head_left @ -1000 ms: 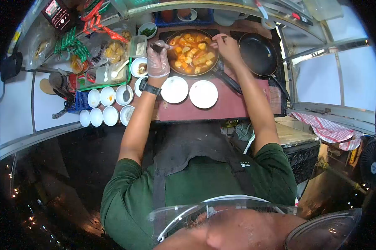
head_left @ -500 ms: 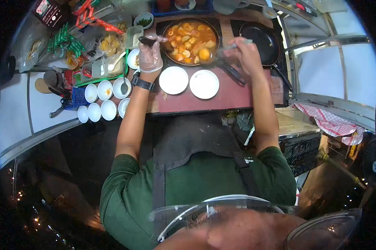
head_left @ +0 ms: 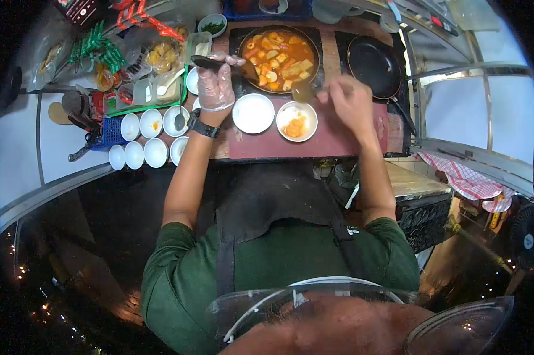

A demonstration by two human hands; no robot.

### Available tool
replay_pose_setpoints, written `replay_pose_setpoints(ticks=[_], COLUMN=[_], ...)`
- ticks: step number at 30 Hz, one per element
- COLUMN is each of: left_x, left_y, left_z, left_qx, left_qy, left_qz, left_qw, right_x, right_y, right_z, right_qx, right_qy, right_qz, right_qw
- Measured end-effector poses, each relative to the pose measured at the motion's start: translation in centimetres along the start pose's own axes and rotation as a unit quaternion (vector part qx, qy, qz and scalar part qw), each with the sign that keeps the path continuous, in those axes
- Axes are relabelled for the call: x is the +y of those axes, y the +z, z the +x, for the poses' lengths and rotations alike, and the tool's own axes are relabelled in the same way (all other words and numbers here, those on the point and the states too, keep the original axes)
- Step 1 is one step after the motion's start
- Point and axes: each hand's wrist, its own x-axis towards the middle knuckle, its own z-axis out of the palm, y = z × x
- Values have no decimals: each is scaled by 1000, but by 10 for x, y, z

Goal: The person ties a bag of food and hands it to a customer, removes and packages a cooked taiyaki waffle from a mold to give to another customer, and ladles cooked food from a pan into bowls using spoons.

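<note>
My left hand [head_left: 216, 89], in a clear plastic glove, is closed around a dark-handled spatula [head_left: 205, 61]. Its far end reaches over the left side of a pan [head_left: 239, 56] of orange-red stew [head_left: 278, 56] with chunks. My right hand [head_left: 347, 97] is bare and grips a ladle [head_left: 303, 92], slightly blurred, above the gap between the pan and a white bowl [head_left: 308, 112]. Orange food [head_left: 293, 125] lies in that bowl. Beside it on the left stands a second white bowl [head_left: 253, 113] with nothing visible inside.
A black frying pan [head_left: 373, 68] is at the right. Several small white bowls [head_left: 155, 152] stand at the left, beside a green tray [head_left: 142, 109] of containers. A bowl of chopped greens [head_left: 212, 25] sits behind. The bowls rest on a reddish board [head_left: 338, 139].
My right hand has brought the ladle out of the pan toward the right bowl, which now contains orange food. My left hand has stayed at the pan's left, still holding the spatula.
</note>
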Motion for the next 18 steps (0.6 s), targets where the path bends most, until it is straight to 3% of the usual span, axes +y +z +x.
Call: replay_pose_setpoints(ticks=[3, 6, 9, 10, 11, 13, 14, 15, 17, 18], left_x=[-14, -18, -25, -33, -32, -27, -21, -14, -4, 8], left_y=[5, 13, 17, 20, 22, 20, 18, 17, 9, 7], left_z=[-5, -8, -9, -10, -8, -7, -7, -7, -2, 2], left_qx=[-15, -20, -31, -19, -7, -12, -18, -24, -29, -33], left_qy=[-4, -16, -28, -23, -19, -16, -11, -7, 35, 75], left_qz=[10, 52, 58, 26, -7, 12, 50, 89, 50, 11], left_qw=[1000, 998, 997, 999, 1000, 1000, 999, 996, 998, 997], right_x=[12, 51, 51, 50, 51, 59, 64, 72, 77, 70], right_y=[43, 92, 106, 107, 108, 111, 114, 111, 99, 92], right_z=[46, 83, 94, 93, 93, 95, 97, 95, 91, 86], right_qx=[5, -20, -39, -55, -56, -65, -53, -52, -23, -22], right_qy=[32, -54, -71, 7, 7, 109, 127, 128, 180, 154], right_qz=[117, 54, 4, 59, 58, 153, 260, 260, 403, 412], right_qw=[993, 997, 997, 997, 997, 980, 956, 956, 897, 898])
